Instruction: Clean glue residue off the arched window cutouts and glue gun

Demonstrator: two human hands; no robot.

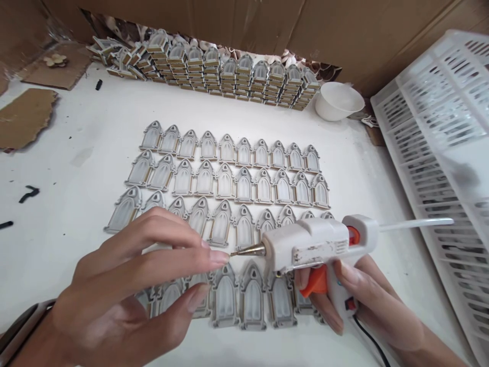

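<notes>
My right hand (367,290) is wrapped round the handle of a white hot glue gun (309,242), with fingers at its orange trigger (317,281). A glue stick (416,224) sticks out of the gun's back end. The metal nozzle (250,251) points left. My left hand (133,280) is open, its thumb and fingers apart and a fingertip right at the nozzle's tip; whether they touch I cannot tell. Beneath both hands lie rows of small grey arched window-shaped pieces (225,179) on the white table (95,188), partly hidden by hands and gun.
Stacks of similar arched pieces (244,76) line the back, by a cardboard wall (244,23). A white bowl (338,102) stands at their right end. A white plastic crate (428,153) borders the right side. Cardboard scraps (26,117) and black bits (29,193) lie at left.
</notes>
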